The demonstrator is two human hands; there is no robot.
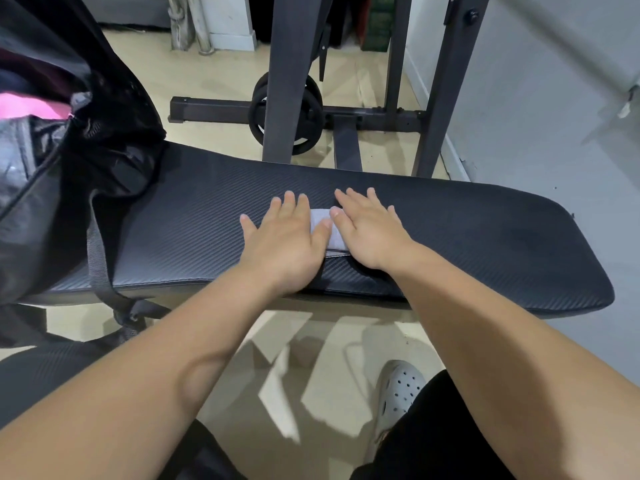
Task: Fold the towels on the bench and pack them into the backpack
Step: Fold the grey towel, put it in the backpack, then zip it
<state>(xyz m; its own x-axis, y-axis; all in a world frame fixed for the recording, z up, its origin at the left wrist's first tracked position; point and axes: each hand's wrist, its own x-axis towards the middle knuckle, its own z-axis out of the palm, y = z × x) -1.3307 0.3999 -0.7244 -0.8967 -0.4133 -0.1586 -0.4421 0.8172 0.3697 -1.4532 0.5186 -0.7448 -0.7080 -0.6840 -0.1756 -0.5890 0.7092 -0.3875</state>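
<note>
Towel (pixel 323 226) on bench (pixel 485 237), backpack (pixel 69 150) left

Matt, weave-textured black bench padding (pixel 450 230); soft grey cloth towel (pixel 327 233).

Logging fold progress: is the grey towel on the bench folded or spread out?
Folded: the grey towel is a small pad almost hidden beneath the flat left hand and right hand, on the bench.

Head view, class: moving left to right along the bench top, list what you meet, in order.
Black backpack → left hand, pressing flat → grey towel, showing between the two hands → right hand, pressing flat → bare right end of the bench.
</note>
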